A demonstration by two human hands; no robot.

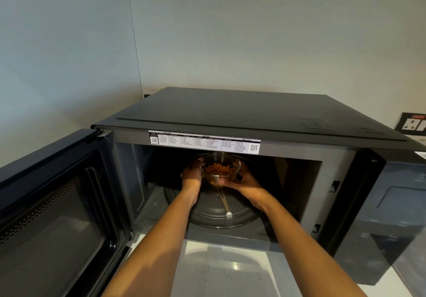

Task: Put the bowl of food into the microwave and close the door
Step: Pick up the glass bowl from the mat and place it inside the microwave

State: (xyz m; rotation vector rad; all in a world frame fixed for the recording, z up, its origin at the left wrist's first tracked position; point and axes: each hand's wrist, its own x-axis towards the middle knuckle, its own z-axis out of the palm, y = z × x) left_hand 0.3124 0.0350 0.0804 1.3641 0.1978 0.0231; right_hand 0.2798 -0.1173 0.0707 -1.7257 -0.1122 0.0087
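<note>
A clear glass bowl (217, 166) with orange-brown food sits inside the cavity of a dark microwave (242, 110), over the glass turntable (221, 213). My left hand (192, 174) grips the bowl's left side and my right hand (245, 182) cups its right side and base. Whether the bowl rests on the turntable or hangs just above it I cannot tell. The microwave door (53, 216) stands wide open to the left.
The microwave stands on a white counter (226, 271) in a wall corner. Its control panel (401, 216) is on the right. A wall socket (413, 123) sits at the far right.
</note>
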